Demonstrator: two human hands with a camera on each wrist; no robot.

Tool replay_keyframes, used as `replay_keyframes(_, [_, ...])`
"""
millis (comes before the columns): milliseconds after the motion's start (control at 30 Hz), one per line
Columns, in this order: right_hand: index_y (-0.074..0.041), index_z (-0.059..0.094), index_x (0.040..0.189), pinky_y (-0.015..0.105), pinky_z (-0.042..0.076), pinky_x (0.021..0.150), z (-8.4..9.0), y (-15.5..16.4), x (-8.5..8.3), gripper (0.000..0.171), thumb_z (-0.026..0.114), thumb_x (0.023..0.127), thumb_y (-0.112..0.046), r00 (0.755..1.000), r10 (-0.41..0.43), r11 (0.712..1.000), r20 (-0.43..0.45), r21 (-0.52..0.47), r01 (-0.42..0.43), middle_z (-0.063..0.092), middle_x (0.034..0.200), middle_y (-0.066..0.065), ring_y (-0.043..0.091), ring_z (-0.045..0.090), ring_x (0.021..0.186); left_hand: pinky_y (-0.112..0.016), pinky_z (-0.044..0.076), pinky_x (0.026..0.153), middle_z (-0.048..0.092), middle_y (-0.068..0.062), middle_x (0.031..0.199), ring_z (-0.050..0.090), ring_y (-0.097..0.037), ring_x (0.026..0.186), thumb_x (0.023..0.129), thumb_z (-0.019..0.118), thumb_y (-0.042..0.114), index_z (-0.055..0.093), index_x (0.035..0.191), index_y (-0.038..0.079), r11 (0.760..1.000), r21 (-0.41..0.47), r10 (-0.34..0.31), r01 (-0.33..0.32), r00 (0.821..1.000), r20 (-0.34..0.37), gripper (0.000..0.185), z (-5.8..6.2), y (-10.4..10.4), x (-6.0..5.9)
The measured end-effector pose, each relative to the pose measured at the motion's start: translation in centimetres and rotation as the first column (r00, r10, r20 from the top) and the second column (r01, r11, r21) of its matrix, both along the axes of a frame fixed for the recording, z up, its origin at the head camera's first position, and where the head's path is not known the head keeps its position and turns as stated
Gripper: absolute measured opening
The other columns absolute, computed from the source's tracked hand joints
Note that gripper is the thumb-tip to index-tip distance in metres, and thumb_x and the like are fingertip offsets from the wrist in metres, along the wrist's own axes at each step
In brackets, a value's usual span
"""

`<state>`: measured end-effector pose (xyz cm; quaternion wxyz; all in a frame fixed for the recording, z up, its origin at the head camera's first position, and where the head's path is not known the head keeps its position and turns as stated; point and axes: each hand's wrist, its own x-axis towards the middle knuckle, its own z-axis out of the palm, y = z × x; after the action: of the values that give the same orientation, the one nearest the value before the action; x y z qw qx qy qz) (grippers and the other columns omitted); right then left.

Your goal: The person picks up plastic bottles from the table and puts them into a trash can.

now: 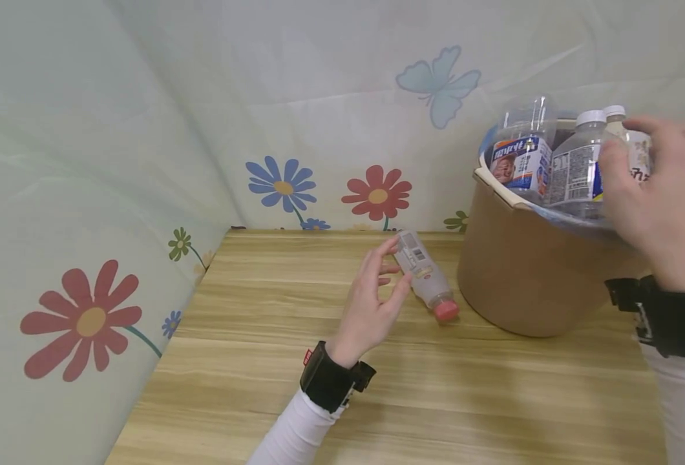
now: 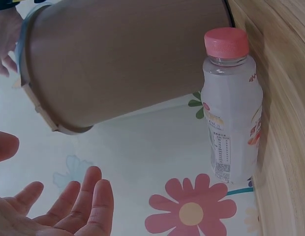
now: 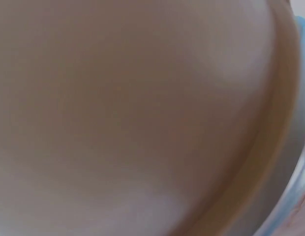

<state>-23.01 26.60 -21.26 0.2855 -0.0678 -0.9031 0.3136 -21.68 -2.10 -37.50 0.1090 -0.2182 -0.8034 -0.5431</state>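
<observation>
Pink-capped bottle (image 1: 425, 276) lies on its side on the wooden table (image 1: 261, 336), just beside the brown bucket (image 1: 523, 278); likely light, smooth, apt to roll, so grasp mid-body. Left hand (image 1: 371, 303) spread loose at its label; right hand (image 1: 662, 194) curls over the bucket's bottles (image 1: 575, 171). Floral cloth (image 1: 86, 194) behind.

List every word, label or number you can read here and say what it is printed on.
None can be read with certainty.
Pink-capped bottle: red characters and a table of fine print, too small.
Blue-labelled bottle in the brown bucket: large white characters, blurred.
White-capped bottle: dense fine print, too small.
Bottle under the right hand: dark characters, partly hidden.
</observation>
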Motion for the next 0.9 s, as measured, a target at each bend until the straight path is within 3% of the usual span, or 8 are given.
replay_keyframes(100, [-0.013, 0.055, 0.145, 0.023, 0.037, 0.088, -0.6, -0.7, 0.2, 0.054, 0.046, 0.095, -0.033, 0.999, 0.010, 1.000, -0.054, 0.003, -0.010, 0.053, 0.142, 0.025, 0.013, 0.058, 0.112, -0.046, 0.053, 0.102, 0.047, -0.013, 0.148, 0.060, -0.031, 0.121, 0.100, 0.056, 0.019, 0.034, 0.155, 0.016, 1.000, 0.003, 0.007, -0.007, 1.000, 0.000, 0.059, 0.1, -0.2, 0.0])
replay_keyframes(200, [-0.013, 0.065, 0.134, 0.003, 0.031, 0.075, -1.4, -1.6, 0.4, 0.046, 0.051, 0.093, -0.028, 0.986, 0.038, 0.999, -0.163, -0.002, -0.038, 0.062, 0.127, 0.008, -0.019, 0.046, 0.089, -0.048, 0.052, 0.102, 0.047, -0.012, 0.148, 0.060, -0.029, 0.122, 0.100, 0.057, 0.019, 0.035, 0.154, 0.016, 1.000, -0.005, 0.020, -0.020, 1.000, -0.004, 0.059, 0.3, -0.4, -0.1])
replay_keyframes(233, [-0.010, 0.068, 0.129, -0.002, 0.032, 0.077, -1.8, -2.0, 0.5, 0.042, 0.052, 0.092, -0.025, 0.973, 0.060, 0.998, -0.222, -0.010, -0.063, 0.064, 0.118, -0.003, -0.024, 0.039, 0.084, -0.048, 0.052, 0.103, 0.047, -0.012, 0.148, 0.060, -0.028, 0.122, 0.100, 0.057, 0.019, 0.036, 0.154, 0.016, 1.000, -0.012, 0.026, -0.026, 1.000, -0.007, 0.058, 0.3, -0.5, -0.1])
replay_keyframes(333, [-0.002, 0.073, 0.116, -0.004, 0.039, 0.081, -2.7, -3.3, 0.8, 0.034, 0.054, 0.092, -0.016, 0.921, 0.139, 0.988, -0.365, -0.011, -0.153, 0.058, 0.102, -0.027, -0.023, 0.046, 0.087, -0.046, 0.052, 0.101, 0.048, -0.011, 0.147, 0.059, -0.028, 0.123, 0.100, 0.057, 0.018, 0.038, 0.153, 0.016, 0.998, -0.048, 0.046, -0.048, 0.998, -0.033, 0.057, 0.4, -0.8, -0.3])
replay_keyframes(467, [0.006, 0.075, 0.104, 0.000, 0.044, 0.080, -4.2, -5.5, 1.3, 0.026, 0.056, 0.091, -0.006, 0.835, 0.243, 0.957, -0.494, -0.015, -0.288, 0.070, 0.096, -0.009, -0.014, 0.055, 0.089, -0.044, 0.053, 0.096, 0.050, -0.009, 0.144, 0.058, -0.028, 0.121, 0.099, 0.058, 0.017, 0.043, 0.150, 0.017, 0.988, -0.114, 0.092, -0.101, 0.992, -0.083, 0.053, 0.3, -1.2, -0.6])
replay_keyframes(600, [0.006, 0.075, 0.100, 0.006, 0.046, 0.080, -6.2, -7.5, 2.0, 0.022, 0.056, 0.091, -0.001, 0.792, 0.313, 0.925, -0.524, -0.020, -0.379, 0.072, 0.094, 0.017, -0.010, 0.057, 0.089, -0.044, 0.053, 0.102, 0.050, -0.009, 0.145, 0.057, -0.027, 0.126, 0.099, 0.058, 0.018, 0.048, 0.146, 0.013, 0.975, -0.177, 0.118, -0.134, 0.988, -0.100, 0.048, 0.0, -1.8, -0.9])
replay_keyframes(733, [0.004, 0.075, 0.101, 0.008, 0.046, 0.079, -8.6, -8.7, 2.4, 0.021, 0.057, 0.091, 0.003, 0.798, 0.355, 0.905, -0.487, -0.033, -0.424, 0.071, 0.094, 0.020, -0.011, 0.056, 0.087, -0.044, 0.048, 0.111, 0.051, -0.010, 0.145, 0.055, -0.026, 0.132, 0.100, 0.058, 0.019, 0.051, 0.144, 0.008, 0.955, -0.264, 0.114, -0.134, 0.989, -0.092, 0.046, -0.3, -2.4, -1.0])
replay_keyframes(900, [0.003, 0.074, 0.102, 0.004, 0.045, 0.081, -12.4, -9.1, 2.2, 0.019, 0.059, 0.090, 0.005, 0.841, 0.346, 0.910, -0.415, -0.071, -0.409, 0.072, 0.095, 0.018, -0.016, 0.055, 0.088, -0.043, 0.048, 0.112, 0.055, -0.009, 0.144, 0.055, -0.027, 0.133, 0.100, 0.059, 0.020, 0.054, 0.142, 0.010, 0.907, -0.402, 0.088, -0.125, 0.990, -0.109, 0.044, -0.8, -2.9, -1.3])
